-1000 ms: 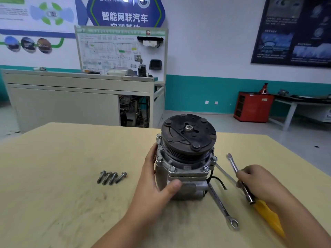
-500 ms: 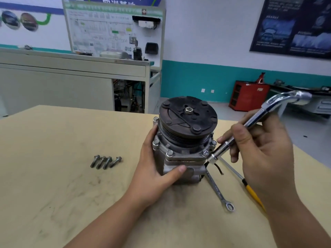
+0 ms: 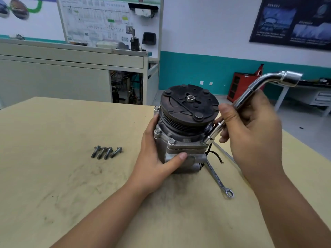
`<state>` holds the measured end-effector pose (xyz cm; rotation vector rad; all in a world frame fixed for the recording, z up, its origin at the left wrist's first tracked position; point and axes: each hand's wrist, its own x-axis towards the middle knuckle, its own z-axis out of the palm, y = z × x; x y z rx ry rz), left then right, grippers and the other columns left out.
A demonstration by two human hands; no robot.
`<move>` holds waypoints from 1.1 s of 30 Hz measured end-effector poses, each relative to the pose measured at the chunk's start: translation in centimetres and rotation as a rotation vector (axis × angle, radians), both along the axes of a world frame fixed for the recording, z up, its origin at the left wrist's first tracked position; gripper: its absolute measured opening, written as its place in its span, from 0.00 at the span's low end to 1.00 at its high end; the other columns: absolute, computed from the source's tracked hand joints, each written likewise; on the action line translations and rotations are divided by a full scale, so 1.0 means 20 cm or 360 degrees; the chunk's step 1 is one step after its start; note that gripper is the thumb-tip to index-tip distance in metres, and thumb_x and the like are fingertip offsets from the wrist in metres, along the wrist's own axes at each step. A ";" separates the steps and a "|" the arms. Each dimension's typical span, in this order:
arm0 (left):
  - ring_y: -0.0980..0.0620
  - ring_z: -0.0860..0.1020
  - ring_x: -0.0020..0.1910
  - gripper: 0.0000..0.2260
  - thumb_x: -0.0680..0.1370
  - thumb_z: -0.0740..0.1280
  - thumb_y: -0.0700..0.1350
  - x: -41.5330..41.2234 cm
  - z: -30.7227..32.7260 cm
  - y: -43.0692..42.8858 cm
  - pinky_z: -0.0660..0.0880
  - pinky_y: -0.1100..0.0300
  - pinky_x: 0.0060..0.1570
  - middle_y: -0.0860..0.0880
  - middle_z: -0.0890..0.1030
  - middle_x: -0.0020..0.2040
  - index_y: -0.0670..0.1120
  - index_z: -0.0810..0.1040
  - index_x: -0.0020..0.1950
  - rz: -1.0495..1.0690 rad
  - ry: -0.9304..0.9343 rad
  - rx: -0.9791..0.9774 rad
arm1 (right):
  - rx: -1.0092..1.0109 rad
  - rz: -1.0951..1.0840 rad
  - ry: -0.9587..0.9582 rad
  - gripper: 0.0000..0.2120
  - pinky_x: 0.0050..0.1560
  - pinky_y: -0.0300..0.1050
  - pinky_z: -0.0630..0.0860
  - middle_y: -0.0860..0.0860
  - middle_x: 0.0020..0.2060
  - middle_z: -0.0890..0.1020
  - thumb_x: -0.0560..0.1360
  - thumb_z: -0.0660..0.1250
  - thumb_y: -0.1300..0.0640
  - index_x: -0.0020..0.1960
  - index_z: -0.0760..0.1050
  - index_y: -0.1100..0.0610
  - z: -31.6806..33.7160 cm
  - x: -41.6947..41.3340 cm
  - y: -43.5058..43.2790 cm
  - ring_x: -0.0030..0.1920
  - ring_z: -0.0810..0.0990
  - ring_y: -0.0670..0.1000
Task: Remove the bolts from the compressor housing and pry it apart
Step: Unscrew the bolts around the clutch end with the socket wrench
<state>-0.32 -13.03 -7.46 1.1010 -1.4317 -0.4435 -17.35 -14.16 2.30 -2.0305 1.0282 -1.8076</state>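
Observation:
The compressor (image 3: 184, 133) stands upright on the tan table (image 3: 53, 176), its black clutch plate facing up and tilted toward me. My left hand (image 3: 157, 161) grips the grey housing from the left, thumb across the front. My right hand (image 3: 250, 133) holds a chrome L-shaped socket wrench (image 3: 238, 104); its lower socket end sits on a bolt at the housing's front right corner. Other bolts (image 3: 171, 141) stick up along the housing flange. Several removed bolts (image 3: 106, 152) lie in a row on the table to the left.
A combination spanner (image 3: 217, 179) lies on the table just right of the compressor, beside a thin metal rod (image 3: 223, 152) partly hidden by my right hand. A black wire curls out of the housing. Behind the table stand a grey workbench (image 3: 71, 68) and a red cabinet (image 3: 241, 86).
My right hand let go of the yellow-handled screwdriver, now out of sight, and raised the chrome L-wrench, setting its socket end on the front right bolt. The left hand kept gripping the housing.

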 end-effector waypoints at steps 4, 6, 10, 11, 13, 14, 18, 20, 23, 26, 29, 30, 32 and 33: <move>0.58 0.64 0.73 0.43 0.67 0.72 0.59 0.00 0.00 0.00 0.65 0.49 0.71 0.58 0.60 0.75 0.64 0.50 0.75 -0.0014 0.0017 0.0006 | -0.0030 -0.0084 0.0033 0.13 0.31 0.60 0.75 0.52 0.29 0.77 0.73 0.65 0.47 0.42 0.67 0.55 -0.01 0.02 0.02 0.29 0.77 0.57; 0.58 0.64 0.72 0.43 0.67 0.73 0.59 0.00 0.00 0.00 0.65 0.49 0.71 0.58 0.61 0.75 0.65 0.50 0.74 -0.0029 0.0025 0.0022 | -0.0022 -0.0120 0.0062 0.13 0.33 0.59 0.76 0.52 0.30 0.77 0.74 0.67 0.48 0.41 0.67 0.54 -0.01 0.02 0.03 0.31 0.78 0.56; 0.59 0.64 0.72 0.43 0.66 0.73 0.59 0.01 0.01 0.01 0.65 0.49 0.71 0.59 0.60 0.75 0.67 0.49 0.73 -0.0048 0.0024 0.0046 | -0.0005 -0.0174 0.0132 0.10 0.39 0.53 0.78 0.47 0.32 0.78 0.75 0.67 0.49 0.41 0.72 0.55 -0.01 0.00 0.04 0.36 0.78 0.48; 0.60 0.64 0.72 0.43 0.66 0.73 0.59 0.01 0.01 0.01 0.65 0.49 0.71 0.59 0.60 0.75 0.68 0.49 0.73 -0.0048 0.0022 0.0050 | -0.0042 -0.0197 0.0173 0.10 0.40 0.42 0.76 0.44 0.31 0.76 0.75 0.68 0.50 0.39 0.71 0.53 0.00 0.00 0.04 0.36 0.77 0.44; 0.61 0.63 0.72 0.44 0.65 0.73 0.60 0.01 0.01 0.01 0.65 0.50 0.71 0.59 0.60 0.75 0.68 0.49 0.73 -0.0037 0.0018 0.0046 | -0.0132 -0.0256 0.0296 0.10 0.37 0.28 0.65 0.38 0.30 0.71 0.75 0.68 0.52 0.37 0.69 0.49 0.01 0.01 0.06 0.34 0.70 0.43; 0.61 0.62 0.72 0.44 0.65 0.72 0.61 0.01 0.01 0.01 0.64 0.50 0.72 0.59 0.60 0.75 0.68 0.49 0.73 -0.0028 0.0013 0.0044 | -0.0151 -0.0269 0.0346 0.11 0.36 0.30 0.63 0.38 0.30 0.69 0.75 0.68 0.53 0.37 0.69 0.50 0.02 0.02 0.06 0.33 0.67 0.45; 0.61 0.63 0.72 0.44 0.65 0.73 0.61 0.01 0.01 0.01 0.65 0.49 0.71 0.59 0.60 0.74 0.68 0.49 0.73 -0.0027 0.0024 0.0054 | -0.0114 -0.0279 0.0500 0.13 0.34 0.44 0.54 0.40 0.30 0.67 0.76 0.66 0.54 0.36 0.69 0.56 0.05 0.02 0.07 0.36 0.66 0.49; 0.60 0.63 0.72 0.44 0.65 0.73 0.61 0.01 0.01 0.02 0.65 0.49 0.71 0.58 0.61 0.75 0.67 0.50 0.73 -0.0027 0.0017 0.0053 | -0.0118 -0.0263 0.0562 0.12 0.34 0.43 0.54 0.40 0.30 0.66 0.77 0.65 0.54 0.36 0.69 0.57 0.06 0.01 0.07 0.34 0.66 0.48; 0.60 0.62 0.73 0.43 0.66 0.73 0.58 0.00 0.02 0.02 0.64 0.49 0.72 0.58 0.60 0.75 0.69 0.49 0.73 -0.0023 0.0006 0.0056 | -0.0095 -0.0209 0.0625 0.13 0.33 0.32 0.62 0.41 0.28 0.67 0.77 0.65 0.55 0.36 0.69 0.57 0.08 0.00 0.07 0.32 0.66 0.44; 0.61 0.61 0.73 0.43 0.67 0.74 0.55 0.00 0.02 0.02 0.64 0.50 0.72 0.59 0.60 0.74 0.70 0.49 0.72 -0.0016 0.0008 0.0054 | -0.0006 -0.0241 0.0657 0.12 0.34 0.38 0.62 0.44 0.31 0.70 0.78 0.63 0.53 0.38 0.70 0.58 0.08 0.01 0.07 0.34 0.68 0.47; 0.63 0.61 0.72 0.42 0.67 0.73 0.54 0.00 0.02 0.02 0.63 0.51 0.72 0.60 0.60 0.74 0.70 0.49 0.72 -0.0024 0.0014 0.0053 | 0.0052 -0.0274 0.0273 0.04 0.42 0.39 0.67 0.46 0.38 0.74 0.77 0.64 0.57 0.44 0.72 0.55 0.09 0.05 0.08 0.41 0.72 0.46; 0.64 0.61 0.72 0.42 0.67 0.73 0.54 0.01 0.02 0.02 0.63 0.52 0.73 0.60 0.60 0.74 0.70 0.49 0.72 -0.0030 0.0013 0.0054 | 0.0078 -0.0234 0.0073 0.03 0.46 0.40 0.71 0.46 0.40 0.75 0.77 0.65 0.58 0.45 0.71 0.53 0.10 0.07 0.08 0.42 0.74 0.45; 0.64 0.61 0.72 0.42 0.67 0.73 0.53 0.01 0.02 0.02 0.62 0.53 0.73 0.60 0.60 0.74 0.70 0.49 0.71 -0.0038 0.0009 0.0053 | 0.0161 -0.0072 -0.0231 0.07 0.50 0.44 0.75 0.44 0.38 0.78 0.78 0.63 0.57 0.43 0.70 0.48 0.14 0.11 0.08 0.41 0.77 0.44; 0.64 0.61 0.72 0.42 0.67 0.73 0.53 0.00 0.03 0.02 0.62 0.53 0.73 0.60 0.60 0.74 0.70 0.49 0.71 -0.0038 0.0005 0.0053 | 0.0214 0.0044 -0.0356 0.08 0.48 0.45 0.76 0.43 0.34 0.78 0.79 0.61 0.55 0.42 0.70 0.48 0.15 0.13 0.08 0.38 0.78 0.43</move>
